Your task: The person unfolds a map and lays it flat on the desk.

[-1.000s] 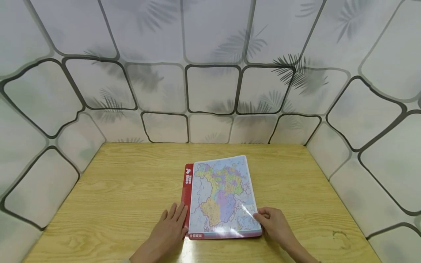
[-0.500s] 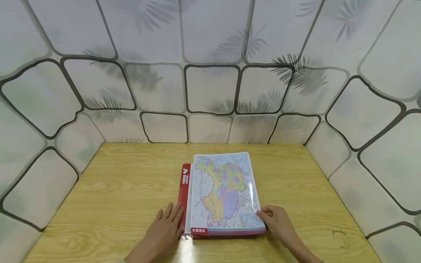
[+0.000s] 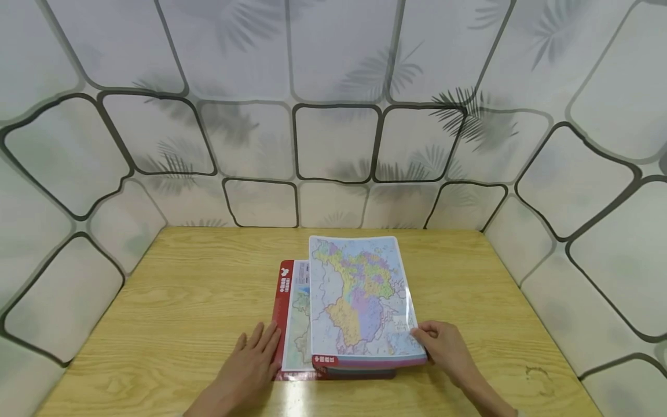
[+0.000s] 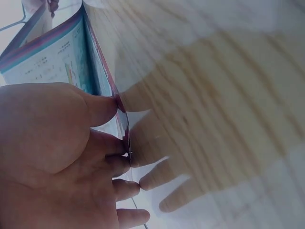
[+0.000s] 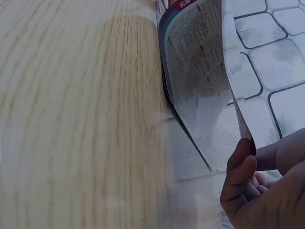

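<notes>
A folded glossy map of China (image 3: 365,313) lies on the wooden table, its coloured upper panel slid right over a lower one. The lower panel's red border (image 3: 283,289) and a strip of a second, paler map (image 3: 298,313) show at the left. My left hand (image 3: 247,365) rests with straight fingers on the red border near its front corner; in the left wrist view its fingertips sit at the sheet's edge. With thumb and fingers my right hand (image 3: 445,350) pinches the upper panel's right edge, near the front. In the right wrist view that panel's edge (image 5: 240,112) stands raised, with printed text inside the fold.
The wood-grain table (image 3: 198,289) extends left, right and behind the map. Pale walls (image 3: 333,145) with grey stone outlines and leaf prints enclose the back and both sides.
The upper panel has slid right and slightly away with my right hand, uncovering more of the lower panel. My left hand and the red border have shifted a little left.
</notes>
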A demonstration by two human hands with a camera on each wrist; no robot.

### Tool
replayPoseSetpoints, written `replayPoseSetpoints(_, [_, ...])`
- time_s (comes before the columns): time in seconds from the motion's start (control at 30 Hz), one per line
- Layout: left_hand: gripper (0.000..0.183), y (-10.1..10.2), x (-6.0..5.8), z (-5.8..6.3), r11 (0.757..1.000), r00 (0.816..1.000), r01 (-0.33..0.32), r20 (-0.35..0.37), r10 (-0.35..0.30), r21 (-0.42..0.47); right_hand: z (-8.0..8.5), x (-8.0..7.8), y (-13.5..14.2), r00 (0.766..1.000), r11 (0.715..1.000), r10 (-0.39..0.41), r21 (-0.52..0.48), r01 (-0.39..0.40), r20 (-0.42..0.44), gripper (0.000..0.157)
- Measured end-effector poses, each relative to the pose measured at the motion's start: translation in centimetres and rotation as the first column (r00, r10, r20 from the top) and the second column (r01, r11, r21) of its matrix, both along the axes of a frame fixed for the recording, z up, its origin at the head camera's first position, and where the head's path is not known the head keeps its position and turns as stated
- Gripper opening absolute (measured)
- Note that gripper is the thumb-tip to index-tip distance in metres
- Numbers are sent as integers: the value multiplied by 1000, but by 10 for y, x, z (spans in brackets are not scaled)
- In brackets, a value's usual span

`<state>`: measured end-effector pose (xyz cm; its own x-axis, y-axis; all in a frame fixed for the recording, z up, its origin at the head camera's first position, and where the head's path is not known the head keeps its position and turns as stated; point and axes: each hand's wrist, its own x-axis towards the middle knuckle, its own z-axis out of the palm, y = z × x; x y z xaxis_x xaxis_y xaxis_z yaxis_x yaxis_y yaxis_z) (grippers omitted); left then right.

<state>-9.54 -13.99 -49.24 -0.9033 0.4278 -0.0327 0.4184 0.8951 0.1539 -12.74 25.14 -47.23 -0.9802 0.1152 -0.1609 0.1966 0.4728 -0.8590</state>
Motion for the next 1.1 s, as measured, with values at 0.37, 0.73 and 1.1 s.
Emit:
replayPoseSetpoints(0.37, [57,-13,-1,-1,998,997,-43,63,41,37,2,-1,9,1000,1000,-14,14,14,15,18])
replayPoseSetpoints(0.73, [58,-33,-9,2,997,986,-72,153,66,34,3,0,23,999,998,-26,53,24,34,18])
replayPoseSetpoints(1.1, [57,-50,-10,-1,995,989,-86,126,79,52,3,0,36,1000,995,-16,96,15,17,21])
